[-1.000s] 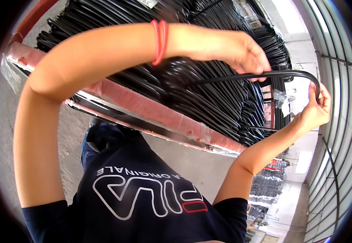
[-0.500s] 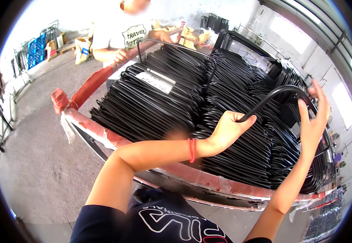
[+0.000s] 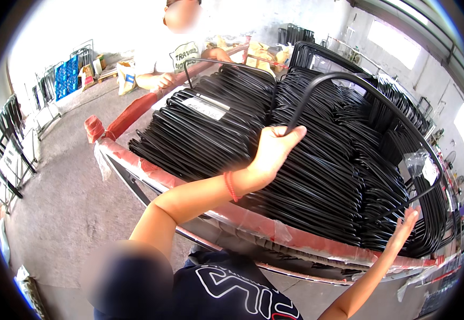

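Now prob. steering black tube (image 3: 344,76) over pile (image 3: 317,186) mid-frame w/ L hand (image 3: 273,151) clenched round it, R hand (image 3: 402,230) lower right half-uncurled, hold unclear, next needing steady grip.

Through the left head-worn fisheye I look down, close, from above and behind the left hand's (image 3: 272,154) grip, facing past it across the red-edged rack (image 3: 242,215).
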### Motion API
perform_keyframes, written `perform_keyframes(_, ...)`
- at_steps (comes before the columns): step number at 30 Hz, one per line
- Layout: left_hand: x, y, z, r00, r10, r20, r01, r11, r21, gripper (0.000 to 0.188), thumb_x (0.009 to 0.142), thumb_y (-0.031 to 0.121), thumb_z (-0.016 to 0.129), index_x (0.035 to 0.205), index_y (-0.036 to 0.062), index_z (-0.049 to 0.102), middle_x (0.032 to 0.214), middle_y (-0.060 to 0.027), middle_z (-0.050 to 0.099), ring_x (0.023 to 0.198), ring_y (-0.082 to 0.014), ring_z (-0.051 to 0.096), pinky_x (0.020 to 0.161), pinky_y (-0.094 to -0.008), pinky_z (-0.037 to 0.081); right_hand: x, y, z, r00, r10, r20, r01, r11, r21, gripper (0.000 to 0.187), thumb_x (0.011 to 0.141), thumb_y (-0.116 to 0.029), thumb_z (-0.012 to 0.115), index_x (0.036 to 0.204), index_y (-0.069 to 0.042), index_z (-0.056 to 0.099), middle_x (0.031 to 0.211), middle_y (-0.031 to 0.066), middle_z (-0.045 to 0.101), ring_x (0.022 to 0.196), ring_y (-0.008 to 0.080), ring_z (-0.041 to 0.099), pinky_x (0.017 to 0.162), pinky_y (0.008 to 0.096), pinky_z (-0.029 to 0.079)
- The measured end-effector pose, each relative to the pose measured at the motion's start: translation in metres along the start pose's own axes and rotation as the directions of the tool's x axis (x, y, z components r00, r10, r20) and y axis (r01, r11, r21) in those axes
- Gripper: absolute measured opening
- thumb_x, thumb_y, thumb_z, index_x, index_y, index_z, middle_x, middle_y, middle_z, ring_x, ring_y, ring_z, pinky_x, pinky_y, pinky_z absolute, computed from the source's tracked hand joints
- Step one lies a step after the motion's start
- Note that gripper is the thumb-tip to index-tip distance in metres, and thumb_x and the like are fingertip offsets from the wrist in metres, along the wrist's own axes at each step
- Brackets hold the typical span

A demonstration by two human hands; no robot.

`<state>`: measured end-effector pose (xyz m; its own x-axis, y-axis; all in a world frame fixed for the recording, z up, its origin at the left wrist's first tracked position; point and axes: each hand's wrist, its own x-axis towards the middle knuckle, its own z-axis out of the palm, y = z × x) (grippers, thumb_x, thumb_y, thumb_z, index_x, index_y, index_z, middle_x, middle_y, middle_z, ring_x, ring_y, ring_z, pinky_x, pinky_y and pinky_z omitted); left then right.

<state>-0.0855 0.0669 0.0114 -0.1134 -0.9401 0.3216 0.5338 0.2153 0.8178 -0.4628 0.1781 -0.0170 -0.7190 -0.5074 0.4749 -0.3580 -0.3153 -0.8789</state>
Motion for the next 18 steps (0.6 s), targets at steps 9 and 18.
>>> perform_keyframes(9, 0.0, -0.006, 0.007, 0.977, 0.065, -0.205, -0.046, 0.995, 0.093, 0.036, 0.078, 0.018, 0.062, 0.048, 0.0155, 0.041, 0.043, 0.0104, 0.033, 0.036, 0.0, 0.021, 0.036, -0.0193, 0.015, 0.012, 0.019, -0.01, 0.838, 0.104, 0.535, -0.263, 0.937, 0.229, 0.053, 0.089, -0.045, 0.033, 0.118, -0.001, 0.043, 0.11, 0.0129, 0.054, 0.106, 0.0207, 0.048, 0.092, 0.0326, 0.033)
perform_keyframes(18, -0.001, -0.008, 0.018, 0.936, 0.142, -0.321, -0.082, 0.977, 0.195, 0.037, 0.078, 0.017, 0.058, 0.049, 0.0172, 0.034, 0.043, 0.009, 0.025, 0.036, -0.0028, 0.016, 0.036, -0.0218, 0.011, 0.051, -0.008, -0.006, 0.911, -0.033, 0.411, -0.158, 0.893, 0.421, 0.056, 0.087, -0.045, 0.038, 0.121, -0.001, 0.039, 0.111, 0.0122, 0.053, 0.108, 0.02, 0.047, 0.093, 0.0329, 0.032)
